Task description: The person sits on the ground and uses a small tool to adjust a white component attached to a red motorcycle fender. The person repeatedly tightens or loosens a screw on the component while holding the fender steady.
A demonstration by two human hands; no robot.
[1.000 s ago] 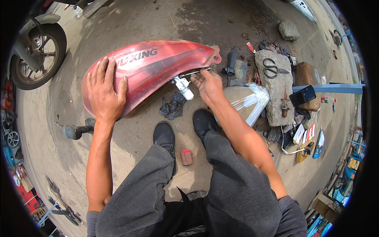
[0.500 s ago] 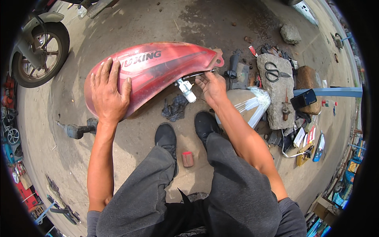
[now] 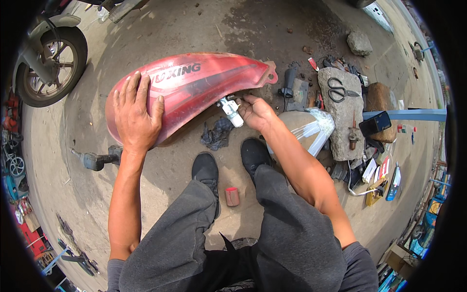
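Observation:
My left hand [image 3: 135, 119] lies with fingers apart on a scuffed red motorcycle fuel tank [image 3: 194, 90], which rests on its side with dark lettering upward. A silver and white valve fitting [image 3: 232, 113] sticks out from the tank's lower edge. My right hand [image 3: 253, 111] is beside that fitting, fingers curled in at the edge of the tank; what they hold is too hidden to make out. Below the fitting lies a crumpled dark rag [image 3: 216, 134]. A grey power tool [image 3: 99, 160] is on the ground at the tank's lower left.
A motorcycle wheel [image 3: 51, 65] stands upper left. At right, a stone slab [image 3: 343, 126] carries scissors [image 3: 338, 90] and a rusty fitting, beside a phone [image 3: 374, 124], a plastic-wrapped piece [image 3: 316, 126] and scattered tools. A red cylinder [image 3: 232, 196] stands between my shoes.
My right hand has shifted left, closer to the valve fitting; the thin metal tool visible at its fingers earlier is now mostly out of sight. My left hand stays on the tank.

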